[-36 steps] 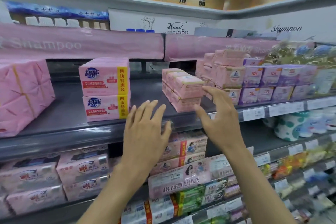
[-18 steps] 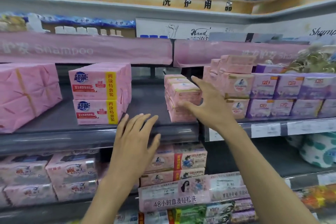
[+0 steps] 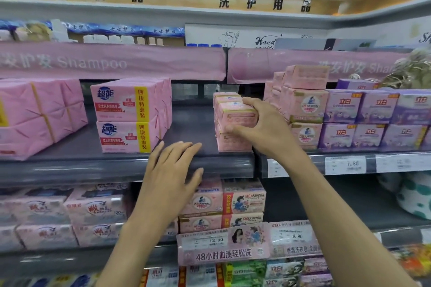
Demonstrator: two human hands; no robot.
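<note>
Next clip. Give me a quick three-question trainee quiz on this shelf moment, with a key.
1. True or false: the right hand grips the top pink pack of the small stack in the middle of the shelf.
2. The left hand is: A) holding a pack; B) open, fingers straight, at the shelf's front edge; C) out of view.
3. Fill in: the blue-logo packs to the left of that stack are piled ___ high.
Key: 1 true; 2 B; 3 two.
</note>
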